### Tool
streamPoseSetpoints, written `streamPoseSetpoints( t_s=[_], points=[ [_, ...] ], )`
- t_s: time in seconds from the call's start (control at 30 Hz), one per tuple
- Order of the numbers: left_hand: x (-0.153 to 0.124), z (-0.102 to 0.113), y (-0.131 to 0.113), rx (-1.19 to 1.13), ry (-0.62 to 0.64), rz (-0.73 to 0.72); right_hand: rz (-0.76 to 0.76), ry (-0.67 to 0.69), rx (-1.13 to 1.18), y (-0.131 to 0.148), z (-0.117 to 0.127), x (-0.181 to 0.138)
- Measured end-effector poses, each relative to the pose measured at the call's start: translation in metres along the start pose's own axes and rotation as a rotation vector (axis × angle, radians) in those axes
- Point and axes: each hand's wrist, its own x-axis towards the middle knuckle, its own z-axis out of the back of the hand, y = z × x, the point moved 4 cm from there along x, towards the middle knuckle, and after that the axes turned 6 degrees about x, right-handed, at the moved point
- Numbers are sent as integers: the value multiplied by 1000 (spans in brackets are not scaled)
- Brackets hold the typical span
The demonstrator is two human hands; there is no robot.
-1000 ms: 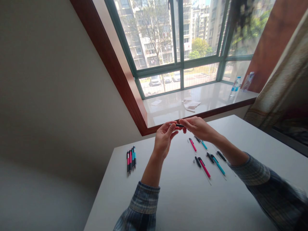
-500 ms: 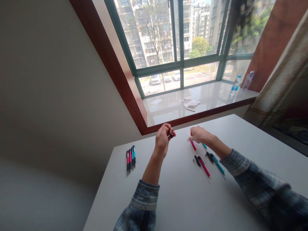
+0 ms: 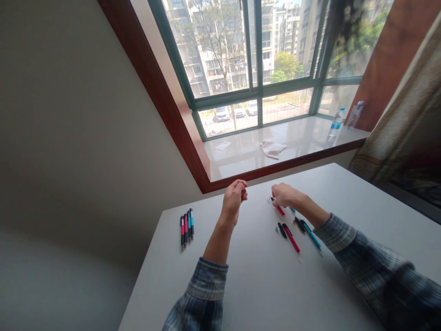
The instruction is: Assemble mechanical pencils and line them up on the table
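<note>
My left hand (image 3: pixel 234 198) is closed in a loose fist above the far edge of the white table (image 3: pixel 251 276). The small black pen part in it is almost wholly hidden by the curled fingers. Over to the right, my right hand (image 3: pixel 285 195) pinches a pink pen barrel (image 3: pixel 280 210) lying at the fingertips. Nearer me lie a black grip piece (image 3: pixel 282 231), another pink barrel (image 3: pixel 292 240) with a thin white refill (image 3: pixel 299 259), a second black piece (image 3: pixel 298 224) and a blue barrel (image 3: pixel 313 236). Part of another blue piece (image 3: pixel 292 209) shows beneath my right wrist.
Several pens (image 3: pixel 187 227), pink and blue with black grips, lie side by side at the table's left. Behind the table, a windowsill (image 3: pixel 237 161) holds a crumpled cloth (image 3: pixel 273 149), a paper piece (image 3: pixel 223 145) and a water bottle (image 3: pixel 336 122). A curtain (image 3: pixel 389 124) hangs at right.
My left fingers have curled in, covering the black part that showed before. The pink barrel under my right hand has shifted slightly to the right; that hand has barely moved.
</note>
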Motion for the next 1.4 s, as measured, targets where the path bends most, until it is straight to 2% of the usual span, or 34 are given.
streamPoseSetpoints(
  t_s=[0.1,0.3,0.47,0.63,0.73,0.8,0.97,1.07,1.23,1.4],
  points=[
    [2,2,6,99,22,-34,50,-38,52,2,10,-4],
    [3,2,13,380,112,-110,305,-63,448,18,37,-20],
    [2,4,14,496,124,-117,503,-28,507,26,43,-26],
    [2,6,16,520,163,-94,548,-72,519,29,44,-27],
    [4,7,19,497,151,-63,513,-104,558,24,45,-25],
    [6,11,22,448,114,-26,437,-136,536,15,45,-21],
    [10,18,26,234,74,89,111,-95,186,-6,34,-10],
    [8,16,23,52,85,151,-28,-43,-9,-6,23,-8],
    [4,10,15,-175,107,206,-88,-26,-103,2,8,-7],
    [4,10,10,-264,61,210,-110,-26,-118,4,2,-4]
  ],
)
